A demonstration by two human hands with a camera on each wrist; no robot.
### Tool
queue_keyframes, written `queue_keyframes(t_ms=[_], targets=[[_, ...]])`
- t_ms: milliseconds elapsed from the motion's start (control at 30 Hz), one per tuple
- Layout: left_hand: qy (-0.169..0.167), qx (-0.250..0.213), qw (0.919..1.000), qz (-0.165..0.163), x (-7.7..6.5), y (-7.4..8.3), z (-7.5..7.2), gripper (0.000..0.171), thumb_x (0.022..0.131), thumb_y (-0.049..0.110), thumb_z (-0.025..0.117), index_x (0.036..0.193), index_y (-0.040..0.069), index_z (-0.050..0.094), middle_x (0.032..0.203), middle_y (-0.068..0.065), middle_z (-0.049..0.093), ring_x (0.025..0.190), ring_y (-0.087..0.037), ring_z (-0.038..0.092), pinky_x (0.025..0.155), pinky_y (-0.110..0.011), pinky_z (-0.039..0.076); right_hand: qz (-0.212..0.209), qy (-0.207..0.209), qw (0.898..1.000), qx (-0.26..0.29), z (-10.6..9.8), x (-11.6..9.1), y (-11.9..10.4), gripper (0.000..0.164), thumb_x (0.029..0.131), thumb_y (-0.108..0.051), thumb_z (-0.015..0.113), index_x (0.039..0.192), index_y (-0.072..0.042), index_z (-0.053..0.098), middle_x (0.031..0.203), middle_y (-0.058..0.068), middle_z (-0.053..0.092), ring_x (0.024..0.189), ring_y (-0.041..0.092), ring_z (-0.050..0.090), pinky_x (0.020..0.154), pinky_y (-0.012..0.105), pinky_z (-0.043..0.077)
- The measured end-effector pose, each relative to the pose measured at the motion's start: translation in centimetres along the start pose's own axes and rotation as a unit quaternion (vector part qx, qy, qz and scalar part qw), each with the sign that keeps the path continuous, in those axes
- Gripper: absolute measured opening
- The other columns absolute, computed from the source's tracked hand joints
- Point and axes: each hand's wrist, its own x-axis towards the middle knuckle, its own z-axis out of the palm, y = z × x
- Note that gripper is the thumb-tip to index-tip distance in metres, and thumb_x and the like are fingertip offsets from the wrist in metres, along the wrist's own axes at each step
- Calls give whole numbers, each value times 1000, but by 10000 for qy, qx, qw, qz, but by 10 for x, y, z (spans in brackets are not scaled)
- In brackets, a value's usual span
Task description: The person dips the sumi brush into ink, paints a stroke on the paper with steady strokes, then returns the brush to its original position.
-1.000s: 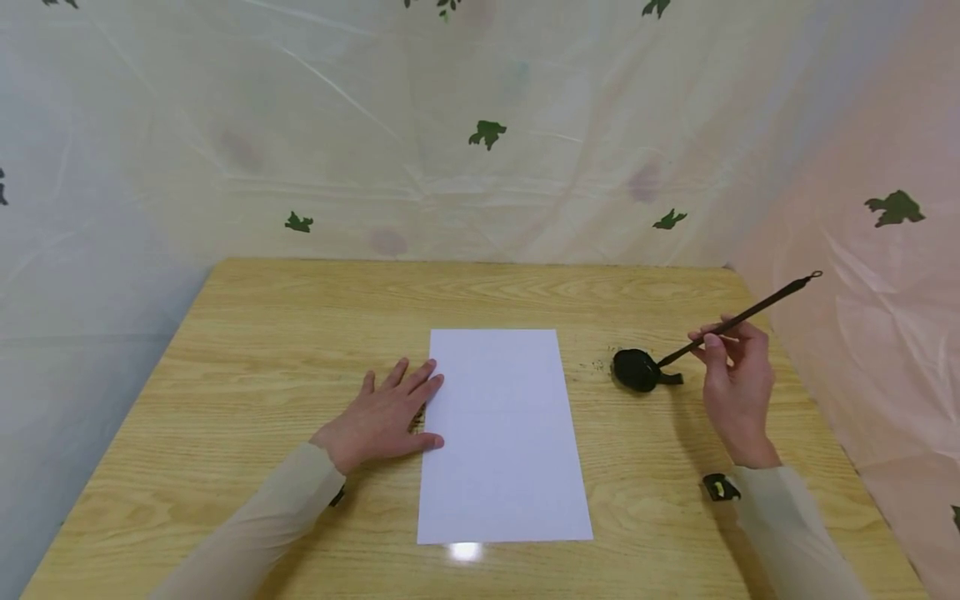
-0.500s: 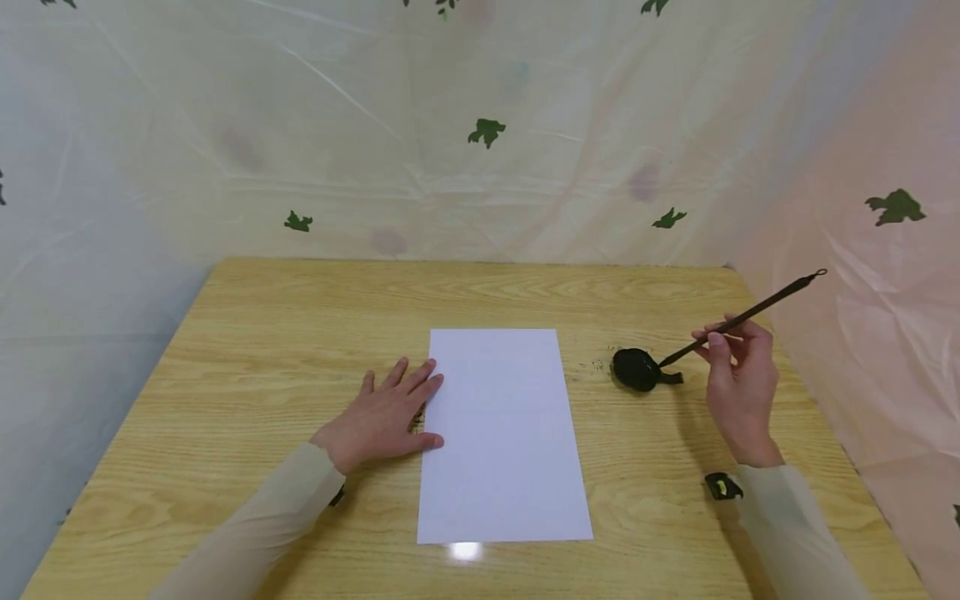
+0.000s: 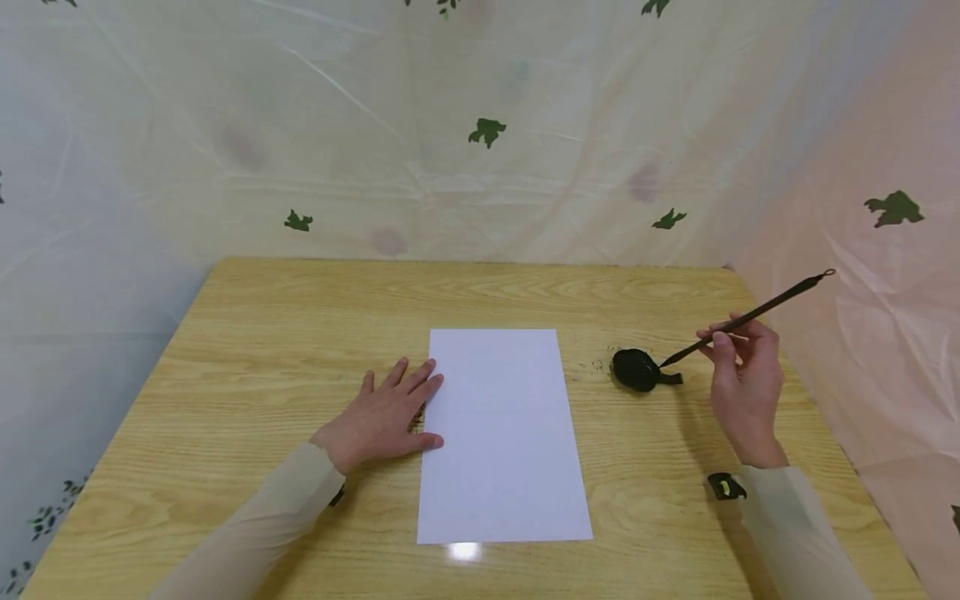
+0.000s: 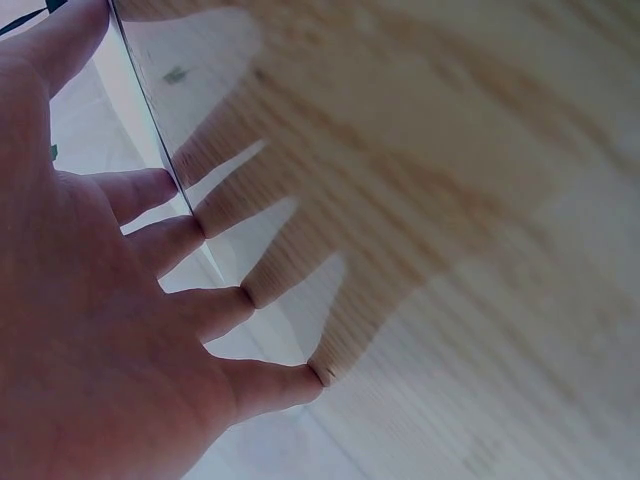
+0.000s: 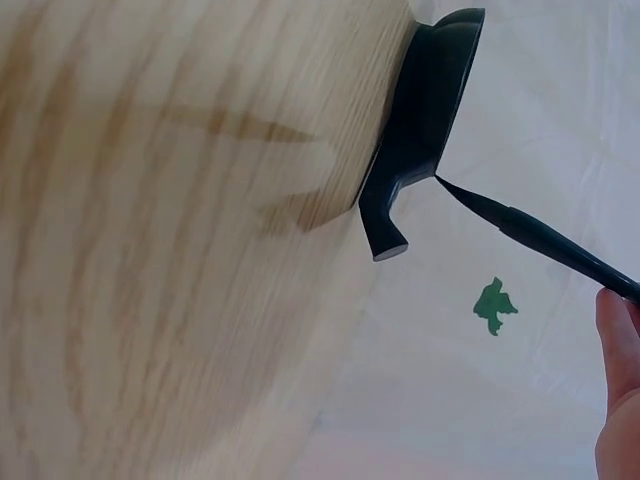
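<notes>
My left hand (image 3: 382,421) lies spread at the left edge of a blank white sheet of paper (image 3: 502,442), its thumb and some fingertips on the paper. In the left wrist view its spread fingers (image 4: 215,312) touch the wooden surface. My right hand (image 3: 746,392) pinches a dark brush (image 3: 757,312) by the handle, slanting down to the left. The brush tip (image 5: 465,195) touches or nearly touches the rim of a small black ink dish (image 3: 635,370), which has a short curved handle. Ink inside the dish cannot be made out clearly.
The wooden table (image 3: 300,308) has small dark specks left of the dish. Pale sheeting with green leaf-like shapes hangs behind the table and at both sides. Black wrist devices, such as the right one (image 3: 726,486), sit by the sleeves.
My right hand and the brush have shifted slightly to the right, the tip drawing back along the dish's right rim. The left hand, paper and dish have stayed put.
</notes>
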Motion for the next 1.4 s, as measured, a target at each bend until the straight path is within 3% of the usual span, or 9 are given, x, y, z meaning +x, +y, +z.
queue_keyframes(t_ms=[233, 433, 667, 867, 1200, 1400], targets=[[-13, -9, 10000, -15, 1, -1, 0, 91, 96, 62, 63, 165, 13, 28, 173, -7, 15, 157, -43, 7, 114, -78, 11, -125, 93, 9999, 40, -3, 3, -3, 33, 104, 5, 52, 137, 9, 47, 113, -9, 60, 100, 5, 69, 89, 17, 54], [96, -37, 9999, 63, 1, -2, 0, 91, 96, 62, 63, 165, 12, 29, 173, -8, 16, 157, -45, 9, 113, -79, 12, -68, 135, 9978, 639, -3, 2, -11, 37, 104, 7, 50, 140, 13, 42, 113, 0, 61, 100, 11, 68, 90, 19, 54], [128, -8, 9999, 90, 2, -1, 0, 91, 96, 63, 62, 165, 13, 29, 173, -7, 16, 157, -44, 9, 113, -79, 13, -5, 329, 9745, 2222, 5, -1, -23, 37, 102, 11, 51, 137, 13, 42, 111, 18, 60, 97, 23, 69, 88, 26, 58], [102, -26, 9999, 48, 0, -1, 2, 91, 96, 63, 62, 165, 13, 29, 173, -7, 16, 157, -44, 9, 113, -79, 13, -142, 481, 9544, 2944, 19, -3, -35, 35, 99, 14, 53, 133, 15, 44, 107, 22, 62, 93, 28, 70, 83, 31, 60], [56, -35, 10000, 17, 0, -1, 2, 92, 96, 64, 62, 165, 14, 28, 173, -6, 15, 157, -43, 8, 113, -78, 13, -227, 440, 9425, 3305, 37, -7, -54, 34, 99, 17, 53, 131, 14, 45, 105, 21, 63, 93, 29, 71, 81, 33, 61], [74, -2, 10000, 32, 0, -1, 3, 92, 96, 64, 62, 165, 13, 28, 173, -7, 16, 157, -43, 8, 113, -78, 13, -322, 285, 9404, 3374, 48, -10, -65, 34, 99, 16, 52, 132, 15, 44, 107, 20, 62, 94, 29, 71, 83, 32, 61]])
